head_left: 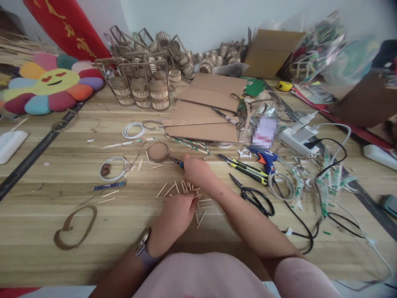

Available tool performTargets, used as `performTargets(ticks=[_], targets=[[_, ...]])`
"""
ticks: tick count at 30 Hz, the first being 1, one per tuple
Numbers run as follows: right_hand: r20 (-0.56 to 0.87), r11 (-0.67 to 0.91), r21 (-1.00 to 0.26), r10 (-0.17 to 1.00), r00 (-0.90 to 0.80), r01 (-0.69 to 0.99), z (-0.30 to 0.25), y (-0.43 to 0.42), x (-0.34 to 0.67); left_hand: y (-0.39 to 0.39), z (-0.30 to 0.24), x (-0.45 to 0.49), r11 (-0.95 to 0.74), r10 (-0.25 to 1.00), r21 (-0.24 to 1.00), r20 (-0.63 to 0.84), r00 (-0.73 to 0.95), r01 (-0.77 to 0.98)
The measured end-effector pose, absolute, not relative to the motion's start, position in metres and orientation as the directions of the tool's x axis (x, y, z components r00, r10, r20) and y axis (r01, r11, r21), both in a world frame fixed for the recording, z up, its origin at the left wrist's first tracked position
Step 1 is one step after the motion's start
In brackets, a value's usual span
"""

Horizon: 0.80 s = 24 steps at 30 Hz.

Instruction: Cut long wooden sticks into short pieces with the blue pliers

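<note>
Now the right hand is seen closed around a blue-handled tool, whose dark tip is held at the rim of a round cardboard disc, laid flat on the desk. Nearer the body, the left hand is lowered over short wooden sticks, digits bunched; whether one is pinched there cannot be told. Off to the right, black scissors are placed near yellow-and-black cutters.
</note>
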State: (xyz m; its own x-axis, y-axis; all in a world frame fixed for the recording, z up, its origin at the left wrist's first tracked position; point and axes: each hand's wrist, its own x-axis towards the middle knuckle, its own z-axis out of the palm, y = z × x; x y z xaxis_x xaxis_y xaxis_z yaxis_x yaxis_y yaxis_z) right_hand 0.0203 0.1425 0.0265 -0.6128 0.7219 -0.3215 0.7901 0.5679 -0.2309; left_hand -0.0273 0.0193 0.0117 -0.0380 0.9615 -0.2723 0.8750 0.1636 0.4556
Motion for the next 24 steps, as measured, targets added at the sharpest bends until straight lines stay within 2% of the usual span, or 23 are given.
performTargets(ticks=[9,19,24], targets=[[-0.309,0.566,-0.2,0.738,-0.6,0.8,0.022,0.138,0.02,0.017,0.014,-0.025,0.119,0.972,0.534,-0.237,0.013,0.837],[-0.276,0.575,-0.198,0.744,-0.608,0.794,0.029,0.128,0.02,0.018,0.019,-0.027,0.134,0.967,0.429,-0.254,-0.023,0.893],[-0.291,0.559,-0.259,0.732,-0.616,0.787,0.027,0.129,0.019,0.017,0.019,-0.027,0.107,0.972,0.45,-0.235,0.002,0.887]])
